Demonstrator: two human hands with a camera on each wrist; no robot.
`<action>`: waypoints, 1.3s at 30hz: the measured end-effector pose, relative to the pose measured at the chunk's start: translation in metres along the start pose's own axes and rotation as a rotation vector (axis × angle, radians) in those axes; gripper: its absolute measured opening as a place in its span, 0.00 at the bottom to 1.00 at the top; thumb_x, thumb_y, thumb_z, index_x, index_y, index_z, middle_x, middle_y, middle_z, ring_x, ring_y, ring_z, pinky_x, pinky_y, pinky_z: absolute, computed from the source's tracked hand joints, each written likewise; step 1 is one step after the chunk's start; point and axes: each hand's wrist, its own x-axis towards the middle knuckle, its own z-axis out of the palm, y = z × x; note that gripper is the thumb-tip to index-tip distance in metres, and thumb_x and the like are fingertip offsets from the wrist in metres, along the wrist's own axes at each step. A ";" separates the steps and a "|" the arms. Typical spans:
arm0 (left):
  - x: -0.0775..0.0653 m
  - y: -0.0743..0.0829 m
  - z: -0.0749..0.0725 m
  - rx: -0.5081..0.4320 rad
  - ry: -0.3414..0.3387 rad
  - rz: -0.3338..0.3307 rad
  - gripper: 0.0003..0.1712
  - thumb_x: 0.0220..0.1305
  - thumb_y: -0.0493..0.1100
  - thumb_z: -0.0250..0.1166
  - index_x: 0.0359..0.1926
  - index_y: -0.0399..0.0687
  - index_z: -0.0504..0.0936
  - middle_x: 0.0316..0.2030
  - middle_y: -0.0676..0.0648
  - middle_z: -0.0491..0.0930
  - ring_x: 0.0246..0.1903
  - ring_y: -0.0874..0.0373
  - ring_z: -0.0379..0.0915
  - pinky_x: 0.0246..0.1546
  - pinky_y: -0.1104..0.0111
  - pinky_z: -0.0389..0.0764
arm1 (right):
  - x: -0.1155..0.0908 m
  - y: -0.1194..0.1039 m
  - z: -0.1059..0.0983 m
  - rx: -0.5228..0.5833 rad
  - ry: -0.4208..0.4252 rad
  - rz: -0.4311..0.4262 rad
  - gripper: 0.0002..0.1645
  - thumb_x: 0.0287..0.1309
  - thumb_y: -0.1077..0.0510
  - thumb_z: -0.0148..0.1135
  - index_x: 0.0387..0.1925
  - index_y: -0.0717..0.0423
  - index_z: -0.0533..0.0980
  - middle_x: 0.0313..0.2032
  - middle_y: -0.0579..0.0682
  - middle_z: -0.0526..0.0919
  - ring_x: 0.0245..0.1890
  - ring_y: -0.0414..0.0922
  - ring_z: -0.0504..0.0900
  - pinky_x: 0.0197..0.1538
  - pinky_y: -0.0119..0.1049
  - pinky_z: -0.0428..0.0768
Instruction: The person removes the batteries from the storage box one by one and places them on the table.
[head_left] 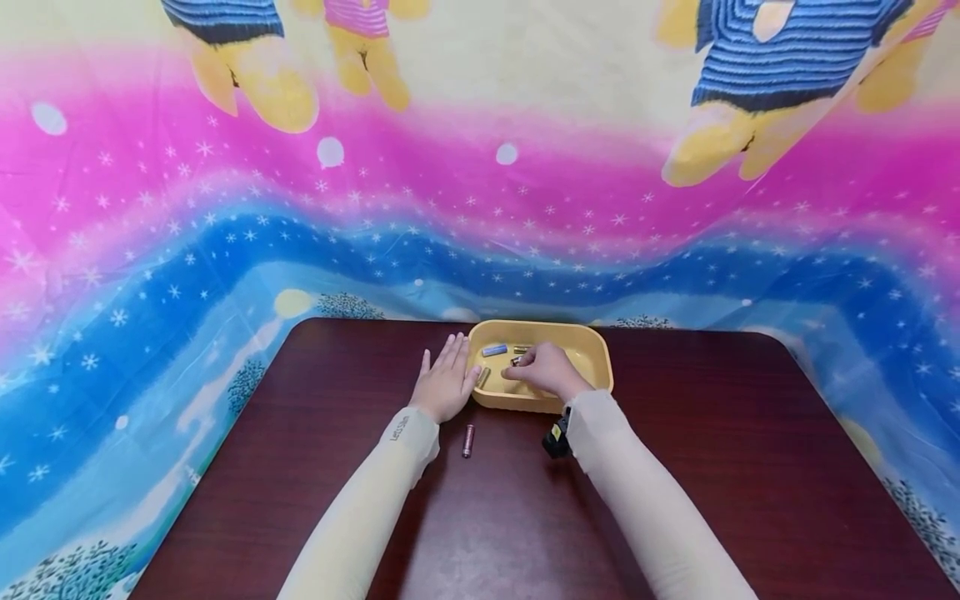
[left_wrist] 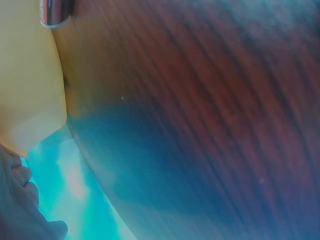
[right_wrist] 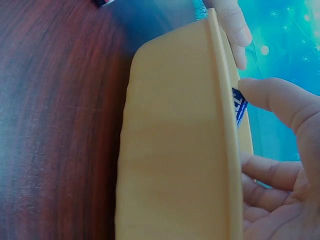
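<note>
A yellow plastic container [head_left: 540, 403] stands near the far edge of the table, with several batteries inside, among them a blue battery [head_left: 493, 350] and a gold one [head_left: 484, 377]. My right hand [head_left: 551, 371] reaches over its near rim and pinches a small battery [head_left: 516, 362] between thumb and fingers. In the right wrist view, a blue-labelled battery [right_wrist: 240, 106] shows at the thumb tip, partly hidden by the rim. My left hand [head_left: 444, 382] rests against the container's left side, fingers extended. A reddish battery [head_left: 468, 442] lies on the table in front of the container.
The dark wooden table [head_left: 675, 467] has rounded far corners. Close behind it hangs a colourful patterned cloth [head_left: 420, 183]. A black wrist device [head_left: 557, 438] sits under my right sleeve.
</note>
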 end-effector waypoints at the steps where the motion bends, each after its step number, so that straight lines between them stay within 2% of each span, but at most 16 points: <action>1: 0.000 0.000 0.000 0.000 0.002 0.001 0.39 0.81 0.59 0.40 0.81 0.45 0.47 0.81 0.48 0.43 0.79 0.55 0.34 0.76 0.43 0.42 | -0.001 0.001 0.000 -0.003 0.011 -0.018 0.21 0.51 0.48 0.77 0.16 0.54 0.76 0.13 0.42 0.69 0.15 0.38 0.65 0.20 0.32 0.66; 3: 0.000 0.000 0.001 0.002 0.005 0.001 0.39 0.81 0.61 0.38 0.81 0.44 0.47 0.81 0.48 0.43 0.79 0.55 0.34 0.76 0.43 0.42 | -0.003 0.003 0.001 -0.005 0.032 -0.051 0.17 0.50 0.50 0.79 0.26 0.59 0.82 0.20 0.46 0.78 0.20 0.40 0.72 0.25 0.34 0.73; 5: 0.000 0.000 0.001 0.007 0.004 -0.001 0.39 0.81 0.61 0.37 0.81 0.45 0.47 0.81 0.48 0.43 0.79 0.55 0.34 0.76 0.43 0.42 | -0.005 0.006 0.002 -0.002 0.050 -0.067 0.20 0.49 0.52 0.79 0.36 0.63 0.83 0.28 0.49 0.83 0.27 0.43 0.78 0.32 0.36 0.79; 8: 0.000 0.000 0.001 0.009 0.000 -0.005 0.39 0.81 0.61 0.38 0.81 0.45 0.47 0.81 0.49 0.42 0.79 0.56 0.33 0.76 0.43 0.42 | -0.007 0.011 0.004 0.024 0.070 -0.088 0.26 0.50 0.54 0.80 0.46 0.66 0.82 0.37 0.54 0.86 0.37 0.46 0.83 0.41 0.40 0.83; 11: 0.000 0.001 0.000 0.010 -0.008 -0.009 0.39 0.81 0.60 0.40 0.81 0.45 0.46 0.81 0.49 0.42 0.79 0.56 0.33 0.76 0.43 0.42 | -0.008 0.015 0.006 0.075 0.072 -0.106 0.29 0.51 0.56 0.79 0.52 0.66 0.81 0.41 0.56 0.86 0.41 0.49 0.85 0.45 0.43 0.85; 19: 0.000 0.002 -0.002 0.015 -0.021 -0.016 0.39 0.81 0.61 0.37 0.82 0.47 0.43 0.81 0.48 0.43 0.79 0.56 0.32 0.76 0.44 0.40 | -0.015 0.017 0.008 0.105 0.127 -0.192 0.31 0.50 0.56 0.80 0.55 0.65 0.81 0.45 0.56 0.86 0.45 0.50 0.85 0.52 0.45 0.84; 28: 0.000 0.002 -0.001 0.016 -0.019 -0.014 0.40 0.80 0.62 0.35 0.81 0.45 0.46 0.81 0.47 0.43 0.79 0.55 0.34 0.76 0.43 0.42 | -0.025 0.019 0.012 0.170 0.167 -0.263 0.34 0.50 0.57 0.80 0.57 0.67 0.79 0.51 0.59 0.84 0.49 0.56 0.84 0.54 0.48 0.83; 34: -0.001 0.002 -0.001 -0.018 -0.008 -0.011 0.39 0.81 0.60 0.39 0.81 0.44 0.47 0.81 0.46 0.44 0.79 0.54 0.34 0.76 0.44 0.38 | -0.036 0.018 0.015 0.219 0.172 -0.265 0.35 0.50 0.55 0.80 0.59 0.65 0.79 0.54 0.59 0.83 0.53 0.58 0.83 0.57 0.51 0.81; 39: -0.001 0.004 -0.003 -0.017 -0.022 -0.024 0.38 0.81 0.59 0.40 0.81 0.44 0.47 0.81 0.47 0.42 0.79 0.55 0.33 0.77 0.45 0.35 | -0.044 0.016 0.016 0.232 0.188 -0.267 0.34 0.50 0.53 0.81 0.59 0.59 0.80 0.55 0.54 0.83 0.53 0.55 0.83 0.58 0.50 0.81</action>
